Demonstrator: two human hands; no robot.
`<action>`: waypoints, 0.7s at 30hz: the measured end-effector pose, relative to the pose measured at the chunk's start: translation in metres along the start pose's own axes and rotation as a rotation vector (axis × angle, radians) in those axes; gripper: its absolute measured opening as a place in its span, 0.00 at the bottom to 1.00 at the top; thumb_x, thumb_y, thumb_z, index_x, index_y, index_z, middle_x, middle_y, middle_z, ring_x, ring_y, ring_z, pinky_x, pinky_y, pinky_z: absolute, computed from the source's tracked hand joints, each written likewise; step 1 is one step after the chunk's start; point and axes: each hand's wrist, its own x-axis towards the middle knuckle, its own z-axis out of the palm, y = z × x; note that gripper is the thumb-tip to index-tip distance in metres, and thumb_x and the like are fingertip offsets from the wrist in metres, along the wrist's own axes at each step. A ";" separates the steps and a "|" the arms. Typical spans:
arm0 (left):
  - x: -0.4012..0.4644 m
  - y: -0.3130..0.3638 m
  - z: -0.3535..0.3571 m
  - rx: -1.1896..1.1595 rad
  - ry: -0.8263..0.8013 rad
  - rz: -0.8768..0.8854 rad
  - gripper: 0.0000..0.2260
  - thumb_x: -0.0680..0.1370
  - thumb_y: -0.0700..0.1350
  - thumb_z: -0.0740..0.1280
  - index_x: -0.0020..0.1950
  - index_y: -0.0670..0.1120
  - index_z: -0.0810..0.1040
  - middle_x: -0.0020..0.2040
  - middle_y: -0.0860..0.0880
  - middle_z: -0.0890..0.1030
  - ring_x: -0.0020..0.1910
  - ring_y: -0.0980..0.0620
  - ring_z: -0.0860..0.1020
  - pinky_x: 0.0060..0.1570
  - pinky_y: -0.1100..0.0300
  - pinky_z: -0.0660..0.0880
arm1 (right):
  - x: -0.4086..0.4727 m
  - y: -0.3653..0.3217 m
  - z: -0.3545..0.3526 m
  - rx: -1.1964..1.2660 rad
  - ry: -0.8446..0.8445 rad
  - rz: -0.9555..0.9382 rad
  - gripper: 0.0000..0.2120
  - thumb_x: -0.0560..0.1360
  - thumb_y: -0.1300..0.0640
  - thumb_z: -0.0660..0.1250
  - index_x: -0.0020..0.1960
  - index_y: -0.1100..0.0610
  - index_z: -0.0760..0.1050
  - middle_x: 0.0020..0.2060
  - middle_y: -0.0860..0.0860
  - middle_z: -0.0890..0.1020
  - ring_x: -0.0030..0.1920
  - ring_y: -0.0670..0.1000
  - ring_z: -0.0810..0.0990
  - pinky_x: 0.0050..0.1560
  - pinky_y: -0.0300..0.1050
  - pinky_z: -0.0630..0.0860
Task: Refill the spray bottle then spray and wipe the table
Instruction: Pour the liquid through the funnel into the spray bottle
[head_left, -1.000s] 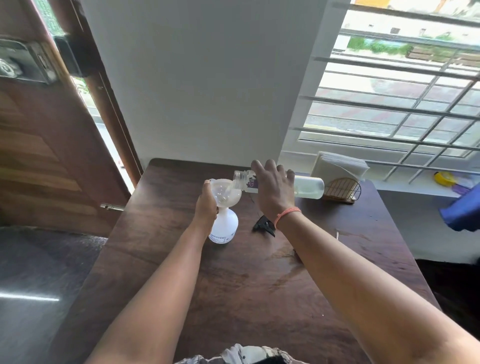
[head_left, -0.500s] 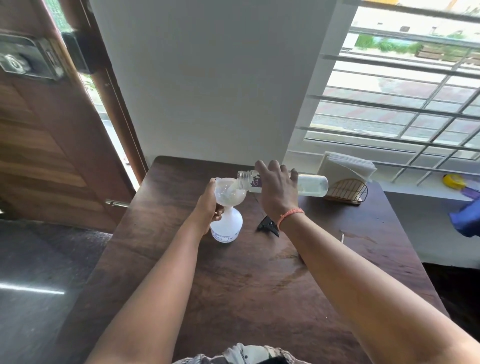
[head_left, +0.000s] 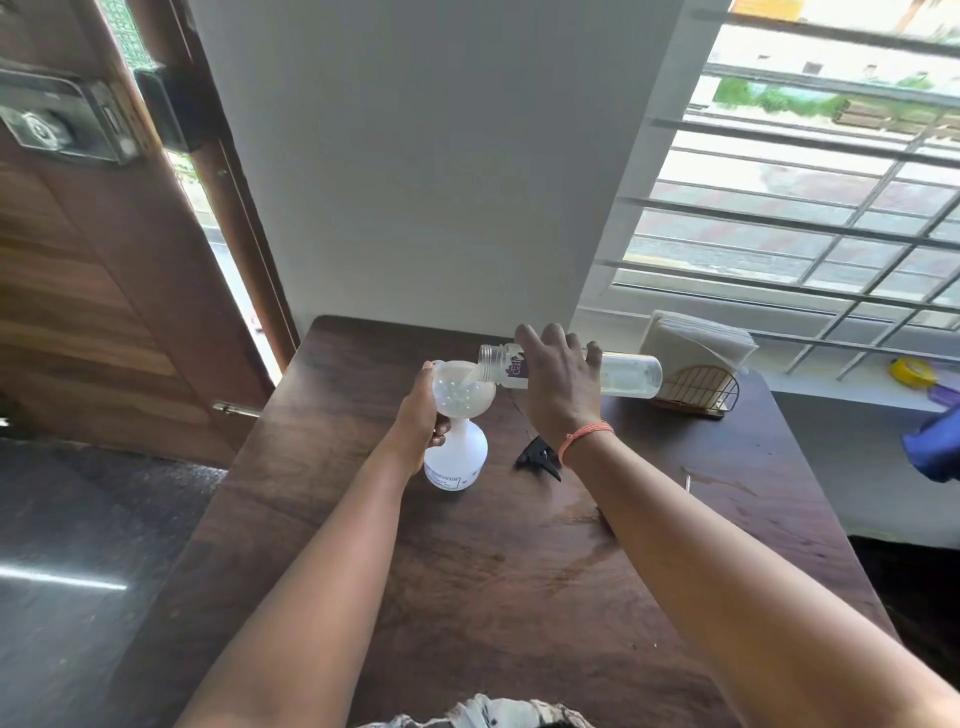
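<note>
while liquid runs from the tilted clear bottle (head_left: 618, 373) into the funnel (head_left: 462, 391), both forearms reach forward from the near edge of the desk (head_left: 493, 597), whose middle shows a faint wet sheen. past the middle, toward the far edge, the white spray bottle (head_left: 457, 460) stands upright on the desk with the funnel seated in its neck. its black trigger head (head_left: 537, 460) lies detached on the desk just to the right of it. the left hand (head_left: 418, 421) is closed around the funnel's stem and the bottle's neck, steadying both. the right hand (head_left: 558, 384) is clasped over the middle of the clear bottle, held nearly level, its open mouth resting over the funnel's rim. judgement: the refill is under way; spraying and wiping are not yet done. to do this step well, the tilt should be kept shallow so the funnel does not overflow, the mouth kept inside the rim, and the left hand kept firm so the funnel does not tip. at the far right corner a wire holder (head_left: 696, 389) carries folded tissues (head_left: 696, 338), likely for the wiping.
</note>
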 end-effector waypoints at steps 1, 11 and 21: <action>0.000 0.000 0.000 0.000 0.005 -0.003 0.21 0.80 0.61 0.53 0.48 0.47 0.77 0.31 0.49 0.71 0.26 0.53 0.62 0.27 0.62 0.58 | 0.000 0.000 0.000 -0.001 -0.004 -0.001 0.25 0.68 0.69 0.61 0.62 0.50 0.67 0.53 0.54 0.72 0.56 0.59 0.71 0.67 0.60 0.61; 0.001 0.001 0.001 0.009 0.023 -0.028 0.23 0.81 0.61 0.52 0.51 0.45 0.76 0.31 0.48 0.70 0.24 0.54 0.62 0.26 0.63 0.59 | 0.000 -0.003 0.001 -0.005 -0.003 0.010 0.28 0.66 0.69 0.62 0.62 0.50 0.67 0.52 0.54 0.72 0.55 0.59 0.71 0.67 0.59 0.60; -0.005 0.002 0.004 0.025 0.059 -0.023 0.22 0.81 0.60 0.51 0.54 0.45 0.75 0.33 0.49 0.71 0.27 0.54 0.62 0.27 0.63 0.61 | 0.005 -0.004 0.006 -0.022 0.036 0.002 0.28 0.66 0.63 0.71 0.62 0.48 0.67 0.52 0.52 0.73 0.54 0.57 0.73 0.65 0.59 0.62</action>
